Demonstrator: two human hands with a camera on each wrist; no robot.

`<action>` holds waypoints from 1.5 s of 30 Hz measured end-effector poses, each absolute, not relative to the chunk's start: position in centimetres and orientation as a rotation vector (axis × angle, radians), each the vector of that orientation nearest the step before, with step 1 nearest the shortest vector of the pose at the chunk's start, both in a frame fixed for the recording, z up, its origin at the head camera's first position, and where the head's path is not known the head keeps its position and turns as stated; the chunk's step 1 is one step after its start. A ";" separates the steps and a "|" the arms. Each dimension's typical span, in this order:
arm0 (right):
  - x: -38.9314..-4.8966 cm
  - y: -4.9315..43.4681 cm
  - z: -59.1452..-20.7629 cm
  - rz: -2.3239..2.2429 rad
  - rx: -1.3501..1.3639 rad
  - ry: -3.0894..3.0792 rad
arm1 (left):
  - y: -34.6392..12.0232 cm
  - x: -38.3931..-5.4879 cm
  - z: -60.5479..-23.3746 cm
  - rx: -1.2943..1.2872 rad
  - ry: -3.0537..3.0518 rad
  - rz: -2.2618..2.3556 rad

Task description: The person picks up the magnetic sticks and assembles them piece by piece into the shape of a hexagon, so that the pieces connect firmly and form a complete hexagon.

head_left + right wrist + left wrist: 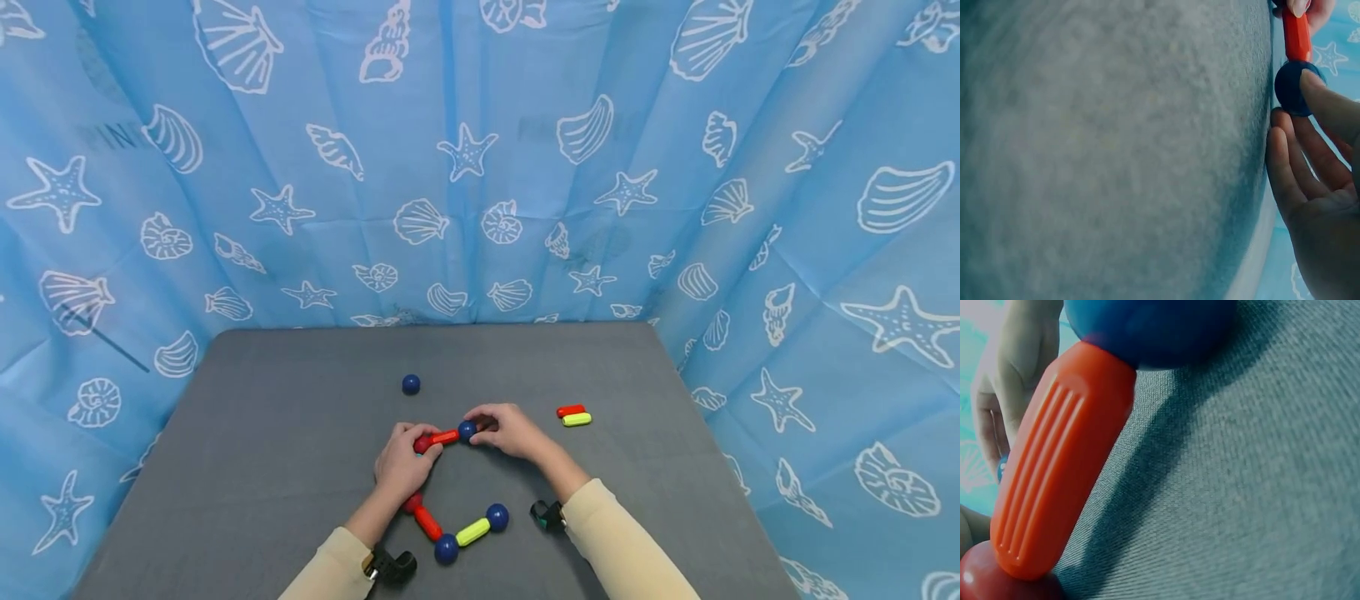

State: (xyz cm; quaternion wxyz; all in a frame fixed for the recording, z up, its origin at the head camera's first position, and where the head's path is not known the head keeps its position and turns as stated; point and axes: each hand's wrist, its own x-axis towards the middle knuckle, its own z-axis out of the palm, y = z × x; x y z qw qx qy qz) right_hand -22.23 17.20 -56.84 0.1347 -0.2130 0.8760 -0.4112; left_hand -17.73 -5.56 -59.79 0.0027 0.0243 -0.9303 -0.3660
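In the head view my left hand (403, 463) grips a red ball (422, 444) between thumb and fingers. A red grooved rod (446, 437) runs from that ball to a blue ball (467, 431). My right hand (510, 430) pinches this blue ball, its thumb on the ball's side (1291, 87) in the right wrist view. Nearer the body lies a joined chain: another red ball (413, 502), a red rod (427, 523), a blue ball (446, 549), a yellow-green rod (473, 532) and a blue end ball (497, 517). My left hand partly hides what lies between the two red balls.
A loose blue ball (411, 384) sits farther back on the grey table (300, 392). To the right, a loose red rod (571, 411) and a yellow-green rod (577, 420) lie side by side. A blue curtain (465, 233) with shell prints hangs behind the table.
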 end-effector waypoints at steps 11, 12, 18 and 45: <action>-22.5 17.4 -56.8 -1.195 -0.615 2.504 | -6.5 -18.8 -59.1 -0.228 -2.993 -0.988; -22.4 17.5 -56.7 -1.203 -0.621 2.504 | -6.7 -18.9 -59.2 -0.236 -2.990 -1.008; -21.7 19.1 -56.3 -1.191 -0.650 2.631 | -7.6 -18.3 -60.0 -0.141 -2.941 -1.086; -18.6 31.0 -56.6 -0.849 -0.110 3.106 | -8.4 -17.4 -61.5 -0.068 -2.780 -1.107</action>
